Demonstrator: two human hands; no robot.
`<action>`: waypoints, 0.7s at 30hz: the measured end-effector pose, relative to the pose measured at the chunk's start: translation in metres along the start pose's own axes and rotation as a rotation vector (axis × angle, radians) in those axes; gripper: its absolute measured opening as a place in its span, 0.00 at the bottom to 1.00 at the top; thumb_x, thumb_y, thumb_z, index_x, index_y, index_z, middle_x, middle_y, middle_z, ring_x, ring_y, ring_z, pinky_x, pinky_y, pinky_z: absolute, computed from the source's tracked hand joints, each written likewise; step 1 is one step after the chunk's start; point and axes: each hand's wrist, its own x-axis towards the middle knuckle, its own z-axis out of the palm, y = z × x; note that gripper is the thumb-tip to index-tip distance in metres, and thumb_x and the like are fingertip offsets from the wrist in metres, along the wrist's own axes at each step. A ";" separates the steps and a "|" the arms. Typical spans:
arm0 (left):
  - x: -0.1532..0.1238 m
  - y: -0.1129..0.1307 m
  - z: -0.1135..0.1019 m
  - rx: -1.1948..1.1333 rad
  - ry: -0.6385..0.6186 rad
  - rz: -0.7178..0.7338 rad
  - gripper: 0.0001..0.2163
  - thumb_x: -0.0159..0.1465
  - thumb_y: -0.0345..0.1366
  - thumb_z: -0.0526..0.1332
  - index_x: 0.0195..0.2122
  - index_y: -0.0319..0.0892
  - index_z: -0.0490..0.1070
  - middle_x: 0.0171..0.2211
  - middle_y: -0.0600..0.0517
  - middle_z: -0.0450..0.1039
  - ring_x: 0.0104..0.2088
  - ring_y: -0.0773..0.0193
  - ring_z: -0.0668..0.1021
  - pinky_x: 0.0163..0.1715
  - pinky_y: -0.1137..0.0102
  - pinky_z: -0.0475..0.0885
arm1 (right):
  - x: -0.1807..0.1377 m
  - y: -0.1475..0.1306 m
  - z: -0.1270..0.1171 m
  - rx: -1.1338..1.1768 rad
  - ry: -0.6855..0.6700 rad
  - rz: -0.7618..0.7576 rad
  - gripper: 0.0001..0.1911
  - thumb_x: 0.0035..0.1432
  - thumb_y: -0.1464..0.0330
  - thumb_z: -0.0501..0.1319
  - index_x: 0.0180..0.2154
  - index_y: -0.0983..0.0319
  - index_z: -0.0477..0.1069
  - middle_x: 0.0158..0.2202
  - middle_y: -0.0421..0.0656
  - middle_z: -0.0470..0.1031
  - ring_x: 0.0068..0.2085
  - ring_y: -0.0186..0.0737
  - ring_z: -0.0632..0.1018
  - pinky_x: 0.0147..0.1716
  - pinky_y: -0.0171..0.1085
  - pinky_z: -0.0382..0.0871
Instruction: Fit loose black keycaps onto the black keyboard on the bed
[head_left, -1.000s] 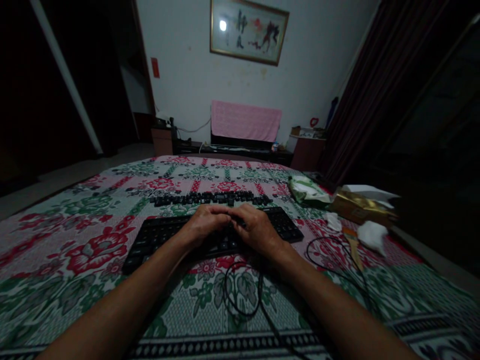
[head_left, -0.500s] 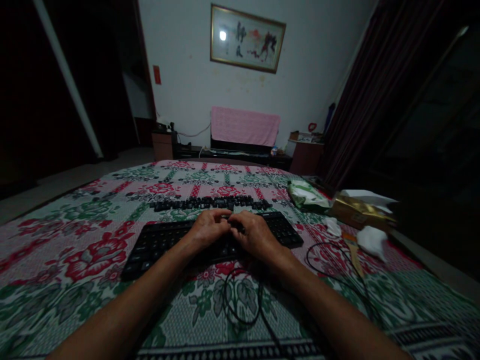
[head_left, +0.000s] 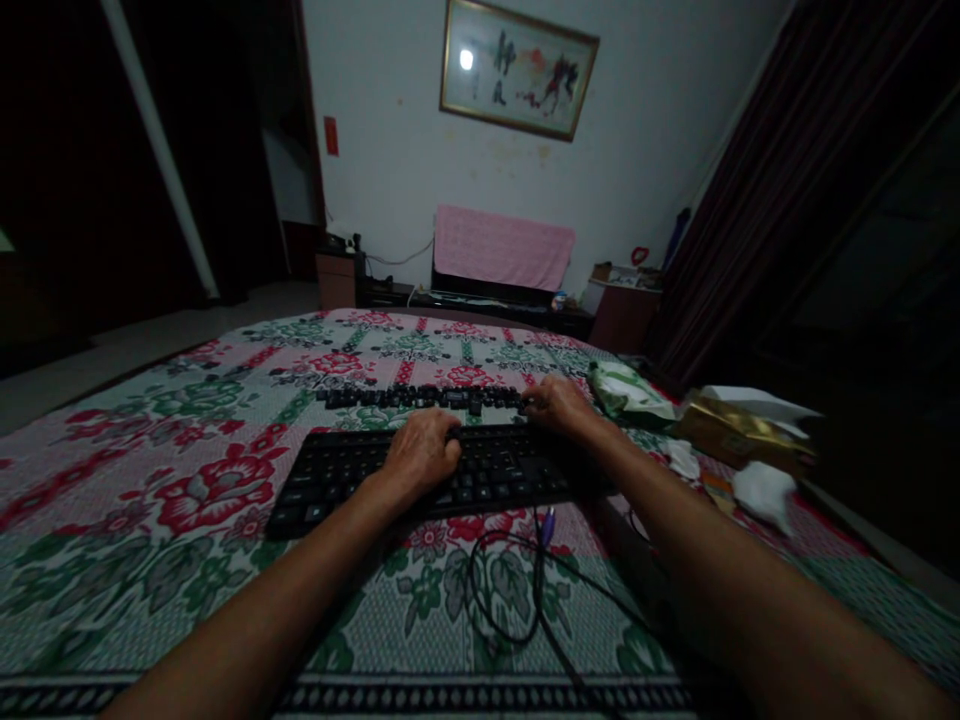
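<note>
A black keyboard (head_left: 487, 475) lies on the patterned cloth in front of me, keys in place across much of it. Over its upper middle rests my left hand (head_left: 421, 452), thumb and fingers drawn together by a small dark bit too unclear to name. My right hand (head_left: 561, 405) reaches beyond the keyboard's far edge. Its fingertips pinch at a black keycap at the right end of a row of loose keycaps (head_left: 427, 398). The right forearm hides part of the keyboard's right end. A black cable (head_left: 517, 630) with a purple plug (head_left: 548, 526) lies coiled nearer to me.
On the right are a green and white packet (head_left: 630, 392), a gold box (head_left: 742, 430), crumpled white tissue (head_left: 765, 492) and a brush (head_left: 718, 490) partly behind my arm. A floral cloth (head_left: 210, 490) covers the table. Beyond stands a low cabinet with a pink towel (head_left: 502, 250) over a screen.
Both hands were together over the keyboard's middle. My right hand has moved forward and right to the loose keycaps, while the left stays over the keyboard. The view has shifted slightly.
</note>
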 end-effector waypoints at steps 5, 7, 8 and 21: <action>0.000 -0.001 -0.001 -0.005 -0.032 -0.013 0.17 0.57 0.34 0.52 0.46 0.42 0.72 0.44 0.48 0.73 0.48 0.58 0.72 0.52 0.65 0.64 | 0.006 -0.006 0.012 -0.045 -0.030 -0.069 0.14 0.53 0.67 0.57 0.42 0.56 0.75 0.36 0.47 0.68 0.37 0.42 0.71 0.32 0.34 0.61; 0.001 -0.002 0.000 -0.003 -0.042 -0.014 0.17 0.57 0.34 0.52 0.46 0.42 0.72 0.44 0.48 0.73 0.48 0.58 0.72 0.51 0.65 0.64 | 0.008 -0.007 0.014 -0.049 -0.039 -0.093 0.13 0.53 0.68 0.58 0.41 0.56 0.75 0.36 0.47 0.67 0.38 0.42 0.71 0.33 0.34 0.61; 0.002 -0.002 0.000 -0.002 -0.044 -0.016 0.17 0.57 0.34 0.52 0.46 0.42 0.72 0.44 0.48 0.73 0.48 0.57 0.72 0.51 0.65 0.64 | 0.009 -0.007 0.014 -0.058 -0.052 -0.102 0.13 0.53 0.69 0.58 0.40 0.57 0.76 0.36 0.47 0.67 0.39 0.42 0.71 0.34 0.34 0.61; 0.001 -0.002 0.002 0.051 -0.043 0.025 0.16 0.58 0.34 0.52 0.45 0.40 0.72 0.43 0.46 0.73 0.47 0.57 0.72 0.51 0.64 0.65 | 0.017 -0.012 0.010 -0.160 -0.193 -0.094 0.14 0.55 0.67 0.55 0.41 0.56 0.75 0.38 0.47 0.69 0.42 0.42 0.71 0.37 0.34 0.62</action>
